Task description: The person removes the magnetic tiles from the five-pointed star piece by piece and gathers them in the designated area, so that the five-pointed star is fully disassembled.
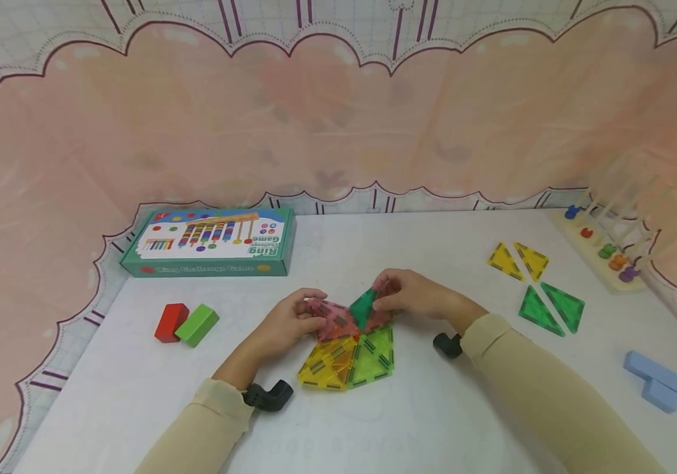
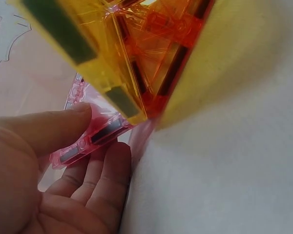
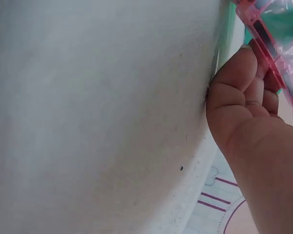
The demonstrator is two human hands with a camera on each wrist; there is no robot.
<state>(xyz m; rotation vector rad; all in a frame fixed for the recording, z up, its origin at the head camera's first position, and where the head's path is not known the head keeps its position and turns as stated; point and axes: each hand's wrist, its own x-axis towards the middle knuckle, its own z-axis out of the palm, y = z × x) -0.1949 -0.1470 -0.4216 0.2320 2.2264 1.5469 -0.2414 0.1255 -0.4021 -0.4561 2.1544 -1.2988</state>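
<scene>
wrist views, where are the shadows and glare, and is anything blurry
Left wrist: a soft, yellow-tinted shadow on the white tabletop beside the yellow tile; right wrist: a dim, greyish picture, pale reflections on the pink tile, and a broad stretch of white tabletop with soft detail.

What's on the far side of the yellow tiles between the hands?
Beyond the yellow tiles is a pink tile, which the left hand pinches; orange shows through the yellow. The tabletop beneath them is covered, and anything they might enclose can't be made out.
</scene>
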